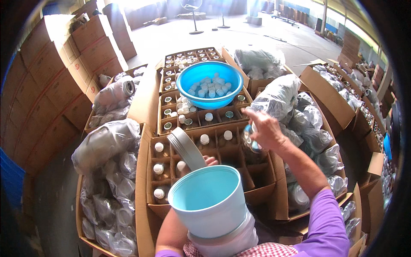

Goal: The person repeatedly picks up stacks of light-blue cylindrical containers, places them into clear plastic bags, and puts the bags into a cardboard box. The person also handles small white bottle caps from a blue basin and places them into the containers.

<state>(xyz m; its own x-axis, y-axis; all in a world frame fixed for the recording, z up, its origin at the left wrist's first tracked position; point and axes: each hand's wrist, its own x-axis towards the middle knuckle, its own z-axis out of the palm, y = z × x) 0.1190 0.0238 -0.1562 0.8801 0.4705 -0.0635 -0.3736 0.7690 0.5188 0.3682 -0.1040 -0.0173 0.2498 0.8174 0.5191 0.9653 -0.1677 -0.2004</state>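
Observation:
A light blue open tub (205, 192), its lower part in clear plastic, stands upright against my checked apron. Behind it my left hand (209, 161) is mostly hidden; its fingers curl round a grey ribbed ring-shaped lid (188, 147), held tilted. My right hand (267, 132) is closed at the top of a clear glass bottle (251, 143), over a right-hand compartment of the divided carton (209, 130). Several white-capped bottles (159, 169) stand in that carton's other compartments. Whether the bottle in my right hand has a cap I cannot make out.
A blue basin (209, 68) of white caps (212, 88) rests on the carton of bottles beyond. Cartons of plastic-wrapped grey containers flank me at left (113, 192) and right (314, 150). Stacked cardboard boxes (47, 77) line the left; a stand fan (195, 17) is far off.

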